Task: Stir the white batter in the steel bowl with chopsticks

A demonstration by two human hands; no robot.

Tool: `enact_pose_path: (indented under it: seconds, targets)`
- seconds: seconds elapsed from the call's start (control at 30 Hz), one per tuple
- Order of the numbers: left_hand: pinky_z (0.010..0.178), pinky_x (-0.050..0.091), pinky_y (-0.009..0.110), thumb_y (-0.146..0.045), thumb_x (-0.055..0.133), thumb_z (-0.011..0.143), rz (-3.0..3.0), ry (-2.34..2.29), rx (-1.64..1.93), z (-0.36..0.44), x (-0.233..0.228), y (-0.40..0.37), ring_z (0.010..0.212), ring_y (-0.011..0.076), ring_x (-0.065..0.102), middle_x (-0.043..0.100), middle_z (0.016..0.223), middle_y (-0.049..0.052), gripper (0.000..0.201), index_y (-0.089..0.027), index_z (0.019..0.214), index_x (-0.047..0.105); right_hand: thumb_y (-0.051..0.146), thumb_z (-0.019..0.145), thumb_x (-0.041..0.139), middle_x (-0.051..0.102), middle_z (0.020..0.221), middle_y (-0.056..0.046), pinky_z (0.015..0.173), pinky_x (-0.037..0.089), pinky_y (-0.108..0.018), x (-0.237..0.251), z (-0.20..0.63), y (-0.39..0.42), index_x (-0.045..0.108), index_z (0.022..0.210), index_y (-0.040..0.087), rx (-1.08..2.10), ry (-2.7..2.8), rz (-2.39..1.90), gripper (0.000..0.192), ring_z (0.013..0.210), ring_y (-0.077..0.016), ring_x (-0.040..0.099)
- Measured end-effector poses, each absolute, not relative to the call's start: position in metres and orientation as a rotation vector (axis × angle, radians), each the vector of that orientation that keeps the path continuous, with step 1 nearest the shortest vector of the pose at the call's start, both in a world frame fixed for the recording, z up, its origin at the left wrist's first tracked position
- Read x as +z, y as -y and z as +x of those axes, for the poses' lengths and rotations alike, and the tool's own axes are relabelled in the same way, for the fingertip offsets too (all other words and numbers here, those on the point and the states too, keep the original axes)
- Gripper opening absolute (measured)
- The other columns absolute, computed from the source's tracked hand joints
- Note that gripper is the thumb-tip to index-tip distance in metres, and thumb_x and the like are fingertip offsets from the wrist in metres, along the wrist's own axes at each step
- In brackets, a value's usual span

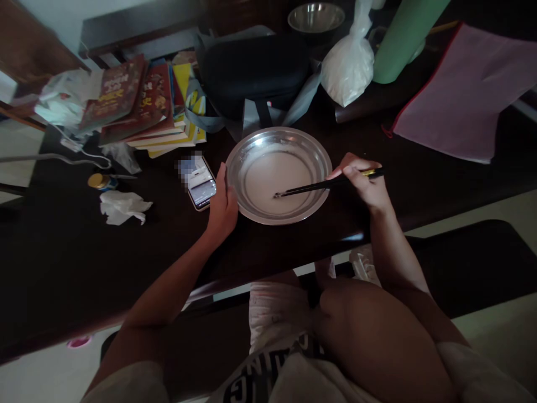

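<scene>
A wide metal basin (279, 217) stands on the dark table with a milky, whitish liquid (268, 176) inside. My left hand (224, 204) grips its left side, fingers along the outer wall and the thumb side near the rim. Black chopsticks (319, 184) are held in my right hand (363, 182) at the basin's right edge. They slant down to the left, and their tips meet the liquid near the middle. Just left of my left hand lies a lit phone (199, 187), partly covered by that hand and partly pixelated.
Behind the basin sits a black case (254, 73) with grey straps. Stacked books (138, 106), a small jar (103, 181) and crumpled tissue (123, 207) lie left. A tied bag of white powder (350, 67), a green cylinder (403, 42), a pink mesh bag (457, 101) and another metal bowl (315, 18) occupy the back right.
</scene>
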State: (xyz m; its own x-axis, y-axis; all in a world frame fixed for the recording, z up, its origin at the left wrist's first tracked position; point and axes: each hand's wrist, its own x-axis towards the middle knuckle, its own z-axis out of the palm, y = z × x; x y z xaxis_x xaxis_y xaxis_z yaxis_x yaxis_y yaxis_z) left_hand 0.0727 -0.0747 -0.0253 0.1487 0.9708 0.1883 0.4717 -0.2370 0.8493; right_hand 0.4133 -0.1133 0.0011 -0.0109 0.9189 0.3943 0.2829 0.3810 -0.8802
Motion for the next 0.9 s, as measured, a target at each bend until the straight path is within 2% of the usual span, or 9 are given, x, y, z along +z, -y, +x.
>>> enact_pose_path:
  seconds: [0.17, 0.27, 0.37, 0.53, 0.7, 0.9]
  targets:
    - [0.128, 0.024, 0.046, -0.06, 0.045, 0.099, 1.801, -1.385, 0.999, 0.0734, -0.0236, 0.0748, 0.15, 0.0278, 0.04, 0.038, 0.164, 0.008, 0.068, -0.028, 0.159, 0.033, 0.055, 0.091, 0.063, 0.077, 0.084, -0.002, 0.086, 0.055, -0.043, 0.0004, 0.4128, 0.1113, 0.08, 0.083, 0.033, 0.666, 1.597, -1.16, 0.029, 0.087, -0.022, 0.068]
    - [0.128, 0.024, 0.045, -0.059, 0.045, 0.099, 1.808, -1.37, 1.009, 0.0735, -0.0232, 0.0749, 0.151, 0.0276, 0.038, 0.038, 0.165, 0.008, 0.067, -0.028, 0.158, 0.034, 0.055, 0.092, 0.061, 0.075, 0.078, -0.002, 0.082, 0.055, -0.044, 0.0007, 0.4136, 0.1123, 0.08, 0.08, 0.034, 0.606, 1.517, -1.165, 0.031, 0.081, -0.0221, 0.067]
    - [0.127, 0.025, 0.046, -0.058, 0.046, 0.099, 1.806, -1.378, 1.005, 0.0734, -0.023, 0.0751, 0.15, 0.0282, 0.04, 0.038, 0.164, 0.008, 0.067, -0.028, 0.158, 0.034, 0.053, 0.092, 0.062, 0.075, 0.078, -0.003, 0.078, 0.055, -0.042, 0.0007, 0.4133, 0.1128, 0.08, 0.08, 0.034, 0.676, 1.57, -1.138, 0.029, 0.08, -0.0215, 0.065]
    - [0.127, 0.026, 0.047, -0.058, 0.045, 0.1, 1.82, -1.378, 0.999, 0.0734, -0.0228, 0.0747, 0.15, 0.0285, 0.04, 0.039, 0.164, 0.007, 0.066, -0.029, 0.158, 0.034, 0.053, 0.092, 0.063, 0.077, 0.083, -0.002, 0.084, 0.056, -0.043, -0.0001, 0.4124, 0.1115, 0.08, 0.083, 0.033, 0.629, 1.589, -1.171, 0.027, 0.087, -0.0222, 0.067]
    - [0.129, 0.023, 0.046, -0.056, 0.044, 0.1, 1.852, -1.371, 1.022, 0.073, -0.0244, 0.0731, 0.153, 0.0274, 0.035, 0.036, 0.165, 0.006, 0.063, -0.029, 0.156, 0.036, 0.048, 0.094, 0.061, 0.074, 0.077, -0.001, 0.078, 0.054, -0.041, 0.0016, 0.4124, 0.1136, 0.08, 0.081, 0.033, 0.672, 1.501, -1.126, 0.027, 0.077, -0.0199, 0.067]
    - [0.129, 0.024, 0.045, -0.053, 0.048, 0.1, 1.833, -1.363, 1.048, 0.0733, -0.0258, 0.0729, 0.151, 0.0268, 0.038, 0.038, 0.165, 0.007, 0.062, -0.028, 0.155, 0.038, 0.054, 0.091, 0.062, 0.076, 0.081, -0.002, 0.084, 0.055, -0.043, 0.0035, 0.4107, 0.1127, 0.079, 0.08, 0.033, 0.636, 1.572, -1.182, 0.03, 0.086, -0.0224, 0.067]
